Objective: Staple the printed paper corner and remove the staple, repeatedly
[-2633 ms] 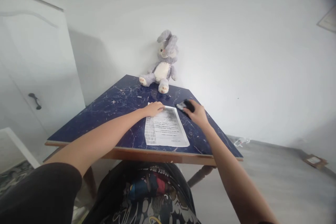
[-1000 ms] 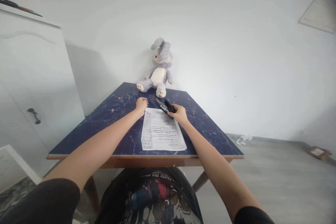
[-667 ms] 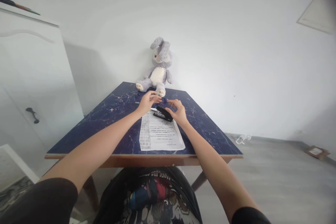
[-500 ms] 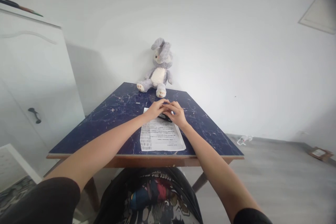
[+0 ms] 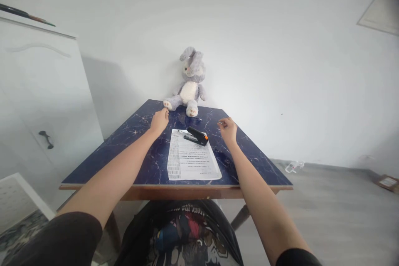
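A black stapler with an orange tip lies with its arm raised on the upper part of a stack of printed paper. To its right, my right hand is above the tabletop, its fingertips pinching a small silvery strip. On the other side, my left hand is closed at the table's left rear, close to the plush rabbit's foot. What its fingers hold, if anything, is hidden. Neither hand touches the stapler or the paper.
A grey plush rabbit sits at the back of the blue marble-patterned table, against the wall. A white cabinet stands on the left. A clear plastic item and a brown box lie on the floor at right.
Both hands have left the stapler and moved apart, left hand to the left and right hand to the right. The stapler now lies uncovered with its arm raised.
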Demonstrator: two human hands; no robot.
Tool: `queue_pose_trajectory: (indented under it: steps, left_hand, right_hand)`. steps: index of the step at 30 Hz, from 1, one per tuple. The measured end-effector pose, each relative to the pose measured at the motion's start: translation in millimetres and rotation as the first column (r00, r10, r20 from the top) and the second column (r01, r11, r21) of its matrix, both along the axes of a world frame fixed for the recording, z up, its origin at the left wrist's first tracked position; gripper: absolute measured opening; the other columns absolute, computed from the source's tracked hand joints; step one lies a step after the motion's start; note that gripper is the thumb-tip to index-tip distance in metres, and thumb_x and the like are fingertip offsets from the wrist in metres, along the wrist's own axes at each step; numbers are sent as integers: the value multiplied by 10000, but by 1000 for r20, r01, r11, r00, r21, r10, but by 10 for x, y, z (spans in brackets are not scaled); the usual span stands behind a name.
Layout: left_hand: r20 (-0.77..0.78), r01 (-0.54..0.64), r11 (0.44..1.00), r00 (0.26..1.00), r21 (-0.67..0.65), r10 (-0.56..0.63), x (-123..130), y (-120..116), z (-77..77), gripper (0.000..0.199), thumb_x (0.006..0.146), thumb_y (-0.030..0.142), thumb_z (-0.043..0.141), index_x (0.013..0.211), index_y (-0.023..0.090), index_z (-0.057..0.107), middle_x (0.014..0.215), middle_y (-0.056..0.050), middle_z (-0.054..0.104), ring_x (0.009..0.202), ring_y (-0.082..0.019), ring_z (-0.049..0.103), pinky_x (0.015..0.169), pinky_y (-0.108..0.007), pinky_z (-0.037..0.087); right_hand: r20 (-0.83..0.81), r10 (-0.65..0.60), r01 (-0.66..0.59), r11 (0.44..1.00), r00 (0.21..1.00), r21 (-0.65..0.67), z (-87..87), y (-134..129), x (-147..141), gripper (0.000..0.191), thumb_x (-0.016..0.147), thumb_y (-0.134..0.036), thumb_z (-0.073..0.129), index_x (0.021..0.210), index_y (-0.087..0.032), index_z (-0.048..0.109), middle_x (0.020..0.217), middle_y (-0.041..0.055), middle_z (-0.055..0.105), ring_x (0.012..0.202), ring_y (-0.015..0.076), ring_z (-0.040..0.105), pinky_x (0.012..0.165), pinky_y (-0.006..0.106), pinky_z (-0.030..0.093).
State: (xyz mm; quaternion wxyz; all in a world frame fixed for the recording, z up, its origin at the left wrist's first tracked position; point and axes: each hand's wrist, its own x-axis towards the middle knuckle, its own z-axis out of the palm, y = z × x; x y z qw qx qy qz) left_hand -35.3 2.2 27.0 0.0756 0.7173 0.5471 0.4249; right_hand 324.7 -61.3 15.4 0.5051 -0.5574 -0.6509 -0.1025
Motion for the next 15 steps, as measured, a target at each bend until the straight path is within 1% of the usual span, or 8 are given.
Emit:
queue_pose_trajectory:
  steps: [2,4,6,8,10,11,13,15]
  left_hand:
    - [-185,-94,993,980,-76,79,-211,186,-147,307,953,245,626,1226,160,736,1321,-193,698,1245,-323,650,1081,-407,481]
    - [-290,-143,974,953,-174,88,-322,301,-269,271,896,252,713,1146,177,787,1229,-188,741,1177,-342,684,1041,-416,508]
    - [-326,-155,967,942,-204,83,-347,352,-332,206,875,265,751,1052,185,818,1090,-186,776,1064,-343,721,981,-416,530]
    - [-320,-150,974,943,-169,90,-319,360,-340,128,862,254,768,951,182,826,1002,-186,782,994,-338,734,949,-414,530]
    - [-255,-130,983,962,-133,92,-262,346,-321,73,855,235,772,883,181,813,965,-176,783,967,-323,735,941,-408,525]
    - [-188,-98,989,979,-115,75,-223,334,-309,61,857,227,767,873,181,803,958,-164,785,957,-306,735,940,-398,524]
    - [19,20,995,1000,-94,-18,-125,301,-296,62,859,222,758,894,176,779,937,-136,792,922,-263,738,920,-366,532]
    - [282,177,979,949,-103,-142,-4,256,-299,117,844,245,769,928,165,753,920,-116,797,869,-227,741,860,-336,547]
  right_hand:
    - [31,-94,96,990,995,-99,-100,106,149,210,838,-139,563,870,-157,770,928,89,697,786,203,633,804,328,532]
    - [107,-167,187,958,980,-219,-213,184,214,270,786,-61,534,822,-157,784,938,90,726,840,204,660,825,302,525]
    - [166,-185,231,917,969,-326,-308,235,217,317,751,-25,537,838,-167,808,941,85,754,875,205,685,843,277,523]
    - [183,-175,235,892,967,-386,-367,267,202,336,736,-16,561,866,-176,827,932,80,774,890,204,706,863,259,524]
    - [184,-168,230,888,968,-397,-387,288,202,351,746,-14,569,896,-183,838,958,79,788,925,205,720,895,251,523]
    - [188,-167,231,887,968,-400,-388,295,208,359,759,-15,566,918,-183,841,987,81,791,951,207,722,912,252,521]
    - [201,-162,233,883,966,-408,-382,308,226,367,789,-21,559,964,-175,842,1038,91,791,996,218,721,947,263,517]
    - [223,-144,229,877,964,-422,-383,319,234,361,807,-26,556,984,-159,841,1062,109,785,1018,229,715,975,277,510]
